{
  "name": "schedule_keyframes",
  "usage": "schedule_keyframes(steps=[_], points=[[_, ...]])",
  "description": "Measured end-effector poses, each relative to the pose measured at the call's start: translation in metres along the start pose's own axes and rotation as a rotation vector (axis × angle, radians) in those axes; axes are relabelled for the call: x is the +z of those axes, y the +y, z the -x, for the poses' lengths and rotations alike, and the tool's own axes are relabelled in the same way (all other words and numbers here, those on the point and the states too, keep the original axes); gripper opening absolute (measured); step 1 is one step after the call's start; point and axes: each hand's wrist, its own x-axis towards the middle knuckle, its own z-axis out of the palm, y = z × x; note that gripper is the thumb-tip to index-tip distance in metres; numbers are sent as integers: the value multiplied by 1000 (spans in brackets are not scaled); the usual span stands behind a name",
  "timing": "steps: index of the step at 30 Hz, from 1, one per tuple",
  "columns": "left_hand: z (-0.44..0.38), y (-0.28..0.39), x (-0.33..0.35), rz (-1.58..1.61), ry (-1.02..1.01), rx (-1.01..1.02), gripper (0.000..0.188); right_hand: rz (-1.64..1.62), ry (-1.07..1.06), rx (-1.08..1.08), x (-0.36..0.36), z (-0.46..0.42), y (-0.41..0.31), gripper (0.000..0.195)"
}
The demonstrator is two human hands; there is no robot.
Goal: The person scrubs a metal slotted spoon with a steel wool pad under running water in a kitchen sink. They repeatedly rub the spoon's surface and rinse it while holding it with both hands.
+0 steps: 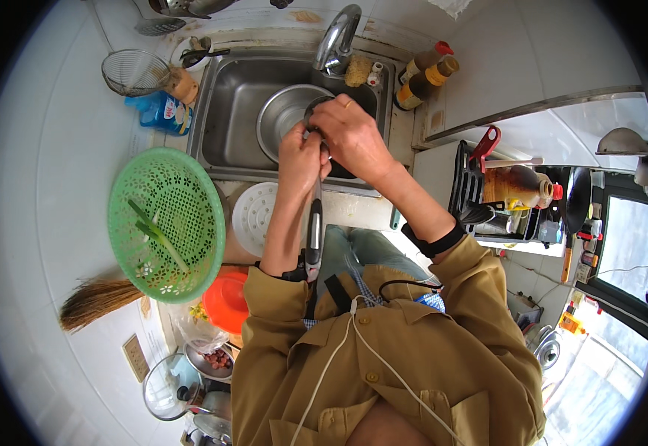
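Note:
Both hands are over the metal bowl (280, 114) in the stainless steel sink (229, 139). Fingers of my left hand (300, 161) close around the neck of a long-handled utensil (315, 226), which looks like a ladle; its black and grey handle runs back beside my left forearm. My right hand (349, 131), with a ring on one finger, grips its dark rounded head, partly covered by the fingers. Whether anything else is between the fingers cannot be told. Behind the hands rises the chrome faucet (338, 39). Left of the sink's near corner, a green plastic colander (210, 189) holds green onion pieces (162, 237).
A white perforated disc (254, 217) lies before the sink. A blue bottle (168, 114) and wire strainer (134, 72) are at left, sauce bottles (427, 83) at back right. A red-orange basin (226, 301) and utensil rack (469, 189) flank my body.

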Motion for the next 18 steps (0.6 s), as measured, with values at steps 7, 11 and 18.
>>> schedule_keyframes(steps=[7, 11, 18], points=[[3, 3, -1, -12, 2, 11, 15, 70, 20, 15, -8, -4, 7, 24], [-5, 1, -2, -2, 46, 23, 11, -26, -21, 24, 0, -3, 4, 23], [-2, -1, -1, 0, 26, 49, 14, 50, 121, 76, 2, -8, 4, 23]])
